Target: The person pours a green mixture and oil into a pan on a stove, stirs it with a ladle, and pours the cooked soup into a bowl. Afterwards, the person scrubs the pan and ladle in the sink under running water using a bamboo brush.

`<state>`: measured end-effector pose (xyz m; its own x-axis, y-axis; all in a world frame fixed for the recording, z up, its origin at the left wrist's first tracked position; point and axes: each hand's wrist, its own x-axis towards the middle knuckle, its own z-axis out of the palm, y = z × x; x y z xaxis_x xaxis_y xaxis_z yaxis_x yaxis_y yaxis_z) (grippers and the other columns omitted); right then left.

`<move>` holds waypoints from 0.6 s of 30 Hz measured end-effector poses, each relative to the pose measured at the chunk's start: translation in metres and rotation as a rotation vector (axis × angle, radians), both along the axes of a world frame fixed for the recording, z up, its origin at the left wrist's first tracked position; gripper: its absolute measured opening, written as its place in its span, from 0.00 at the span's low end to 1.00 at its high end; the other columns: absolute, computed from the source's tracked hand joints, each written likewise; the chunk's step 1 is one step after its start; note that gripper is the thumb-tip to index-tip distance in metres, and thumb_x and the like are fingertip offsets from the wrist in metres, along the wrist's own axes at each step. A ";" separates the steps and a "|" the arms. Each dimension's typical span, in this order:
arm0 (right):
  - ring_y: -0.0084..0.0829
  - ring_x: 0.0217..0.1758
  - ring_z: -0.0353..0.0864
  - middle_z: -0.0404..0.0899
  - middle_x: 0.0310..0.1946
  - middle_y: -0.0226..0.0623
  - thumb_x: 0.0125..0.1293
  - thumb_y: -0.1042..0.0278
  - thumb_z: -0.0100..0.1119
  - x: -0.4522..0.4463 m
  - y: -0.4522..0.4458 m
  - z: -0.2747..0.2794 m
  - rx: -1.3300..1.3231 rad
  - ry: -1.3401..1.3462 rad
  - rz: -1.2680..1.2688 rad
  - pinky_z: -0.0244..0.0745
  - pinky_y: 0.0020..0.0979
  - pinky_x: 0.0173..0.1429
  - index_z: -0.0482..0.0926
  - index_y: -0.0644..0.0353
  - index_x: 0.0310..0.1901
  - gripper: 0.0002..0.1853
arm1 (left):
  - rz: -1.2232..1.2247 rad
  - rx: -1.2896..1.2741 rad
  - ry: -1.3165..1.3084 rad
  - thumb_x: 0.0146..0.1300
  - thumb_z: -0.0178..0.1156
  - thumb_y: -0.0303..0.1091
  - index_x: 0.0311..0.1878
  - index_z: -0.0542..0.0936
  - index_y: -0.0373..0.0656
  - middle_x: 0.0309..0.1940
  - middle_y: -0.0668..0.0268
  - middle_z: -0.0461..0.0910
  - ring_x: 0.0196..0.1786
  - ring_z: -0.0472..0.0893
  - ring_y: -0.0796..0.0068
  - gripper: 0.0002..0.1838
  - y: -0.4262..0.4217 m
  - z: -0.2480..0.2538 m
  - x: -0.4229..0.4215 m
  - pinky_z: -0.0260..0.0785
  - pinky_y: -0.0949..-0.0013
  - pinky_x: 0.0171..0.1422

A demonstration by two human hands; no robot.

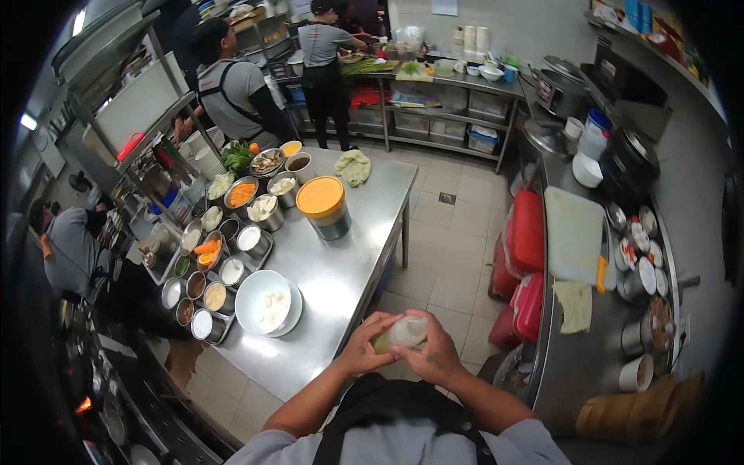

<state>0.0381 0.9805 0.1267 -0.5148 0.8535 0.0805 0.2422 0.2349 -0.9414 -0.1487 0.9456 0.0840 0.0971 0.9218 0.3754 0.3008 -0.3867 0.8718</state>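
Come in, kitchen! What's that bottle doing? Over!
Left grip, right grip: both on bottle. Bottle held, not on table. Nothing seen blocking it.

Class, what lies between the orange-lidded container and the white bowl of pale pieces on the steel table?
The head view shows only bare steel tabletop between the container and the bowl.

Our bare forearms (310, 397) angle forward and inward, off the right edge of the bench (380, 221). Our left hand (366, 346) and right hand (435, 350) face each other, fingers curled in a shared grip.
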 end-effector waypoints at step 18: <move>0.44 0.55 0.74 0.72 0.52 0.44 0.53 0.64 0.69 0.042 0.187 -0.010 0.044 -0.074 -0.295 0.70 0.38 0.57 0.67 0.56 0.58 0.31 | 0.543 -0.570 -0.917 0.62 0.58 0.46 0.47 0.75 0.50 0.33 0.69 0.78 0.30 0.77 0.75 0.15 0.230 -0.114 -0.317 0.74 0.65 0.37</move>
<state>0.0804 1.1675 0.1166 -0.2508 0.9637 0.0919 0.3735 0.1839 -0.9092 -0.4658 1.1761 -0.0297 -0.4438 0.8153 -0.3719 -0.5147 0.1078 0.8506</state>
